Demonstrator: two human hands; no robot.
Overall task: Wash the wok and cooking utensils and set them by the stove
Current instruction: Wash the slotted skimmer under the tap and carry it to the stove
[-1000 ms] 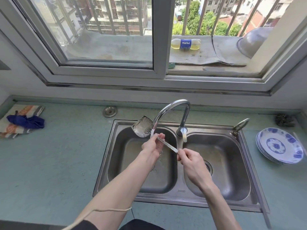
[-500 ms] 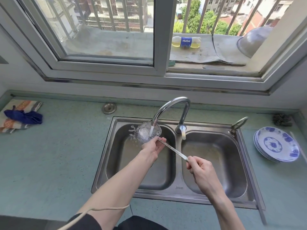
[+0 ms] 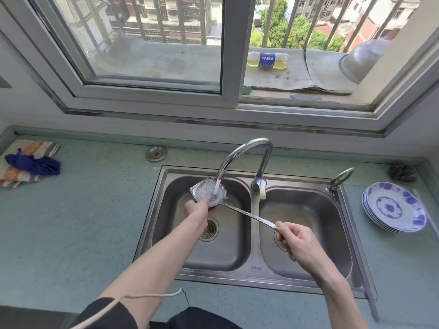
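Note:
A steel spatula (image 3: 247, 213) stretches across the double sink (image 3: 247, 273), its flat blade under the running tap (image 3: 240, 154) over the left basin. Water splashes on the blade. My left hand (image 3: 198, 208) touches the blade's near edge from below, thumb and fingers on it. My right hand (image 3: 295, 241) pinches the end of the long handle above the right basin. No wok is in view.
Stacked blue-and-white plates (image 3: 394, 207) sit on the counter right of the sink, a dark scourer (image 3: 402, 172) behind them. A striped cloth with a blue rag (image 3: 31, 163) lies far left. A small steel lid (image 3: 156, 153) rests behind the sink. A bottle (image 3: 267, 60) lies on the outside ledge.
The spatula's blade moved from left of the spout to under the water stream. My right hand slid back along the handle to its end, and my left hand shifted up to the blade.

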